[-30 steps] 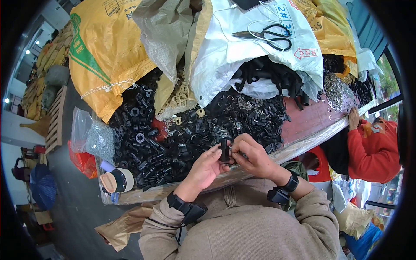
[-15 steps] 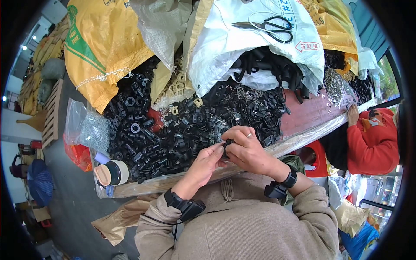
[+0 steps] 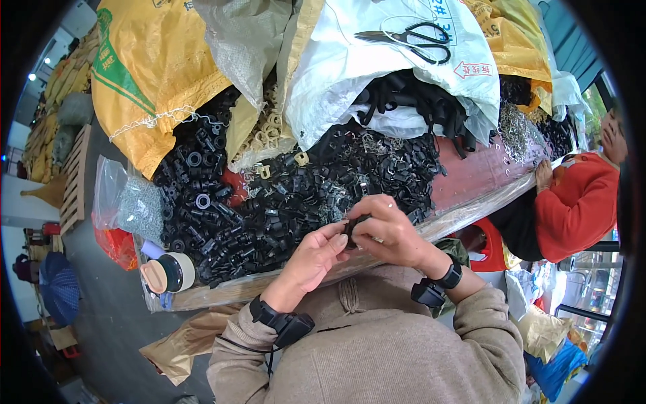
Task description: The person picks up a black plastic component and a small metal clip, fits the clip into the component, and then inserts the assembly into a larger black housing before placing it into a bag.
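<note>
Close to the table's front edge, my left hand (image 3: 315,257) and my right hand (image 3: 389,232) meet over a small black plastic part (image 3: 350,232). Fingers of both hands pinch it, covering most of its shape. Just beyond them spreads a heap of small black plastic parts (image 3: 289,215), with thin metal clips (image 3: 340,195) scattered among them. Larger black ring-ended fittings (image 3: 195,160) are piled at the left of the heap. Two beige plastic pieces (image 3: 264,172) lie on top.
Scissors (image 3: 410,39) rest on a white sack (image 3: 336,67) spilling black tubes (image 3: 397,101). A yellow sack (image 3: 161,60) stands far left. A lidded cup (image 3: 176,271) and a bag of screws (image 3: 140,209) sit at the left corner. A person in red (image 3: 572,209) sits at right.
Both hands stay together on the black part, with slight finger movement. The view has shifted a little. More of the person at the right shows, leaning in toward the table.
</note>
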`<act>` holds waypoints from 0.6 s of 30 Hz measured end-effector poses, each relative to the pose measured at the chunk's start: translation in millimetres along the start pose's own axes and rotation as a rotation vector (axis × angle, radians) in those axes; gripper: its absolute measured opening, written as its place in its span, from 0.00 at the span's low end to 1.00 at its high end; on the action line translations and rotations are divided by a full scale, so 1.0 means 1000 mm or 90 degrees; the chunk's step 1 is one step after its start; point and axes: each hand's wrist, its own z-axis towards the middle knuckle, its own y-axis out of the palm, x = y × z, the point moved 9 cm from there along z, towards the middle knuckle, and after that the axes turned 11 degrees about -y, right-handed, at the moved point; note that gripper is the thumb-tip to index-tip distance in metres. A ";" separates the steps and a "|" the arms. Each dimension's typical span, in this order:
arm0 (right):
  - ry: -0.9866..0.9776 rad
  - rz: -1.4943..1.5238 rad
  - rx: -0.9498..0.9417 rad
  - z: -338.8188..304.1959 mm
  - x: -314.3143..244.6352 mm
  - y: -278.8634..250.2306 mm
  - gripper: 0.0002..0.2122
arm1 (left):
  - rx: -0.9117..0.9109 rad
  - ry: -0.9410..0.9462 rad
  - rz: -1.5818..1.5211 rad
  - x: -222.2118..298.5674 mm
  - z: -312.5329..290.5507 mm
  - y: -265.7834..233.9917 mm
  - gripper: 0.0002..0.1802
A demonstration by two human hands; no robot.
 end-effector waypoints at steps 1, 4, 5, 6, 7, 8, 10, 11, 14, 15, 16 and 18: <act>0.031 -0.050 0.033 -0.006 0.008 -0.010 0.04 | 0.004 0.004 -0.002 0.003 -0.002 -0.001 0.19; 0.095 -0.158 0.099 -0.031 0.034 -0.041 0.04 | 0.005 0.013 -0.006 0.008 -0.004 -0.004 0.17; 0.147 -0.260 0.074 -0.043 0.051 -0.051 0.04 | 0.009 0.018 -0.011 0.009 -0.004 -0.006 0.16; 0.198 -0.361 0.050 -0.054 0.066 -0.057 0.05 | 0.014 0.025 -0.017 0.009 -0.004 -0.007 0.15; 0.201 -0.367 0.051 -0.061 0.071 -0.061 0.05 | 0.014 0.028 -0.021 0.009 -0.002 -0.007 0.15; 0.241 -0.358 0.034 -0.069 0.083 -0.062 0.05 | 0.012 0.029 -0.019 0.008 -0.001 -0.006 0.15; 0.321 -0.339 0.002 -0.081 0.102 -0.060 0.06 | 0.007 0.027 -0.029 0.006 0.001 -0.004 0.14; 0.320 -0.340 0.006 -0.080 0.106 -0.060 0.06 | 0.005 0.026 -0.032 0.006 0.002 -0.003 0.14; 0.299 -0.326 0.007 -0.076 0.114 -0.059 0.06 | 0.015 0.031 -0.034 0.004 0.000 -0.002 0.14; 0.298 -0.328 0.011 -0.076 0.114 -0.059 0.06 | 0.022 0.033 -0.037 0.004 -0.001 -0.003 0.13; 0.314 -0.265 0.050 -0.078 0.116 -0.060 0.06 | 0.021 0.034 -0.033 0.003 -0.002 -0.003 0.13; 0.343 -0.139 0.127 -0.083 0.119 -0.064 0.07 | 0.032 0.044 -0.031 0.005 -0.004 -0.007 0.13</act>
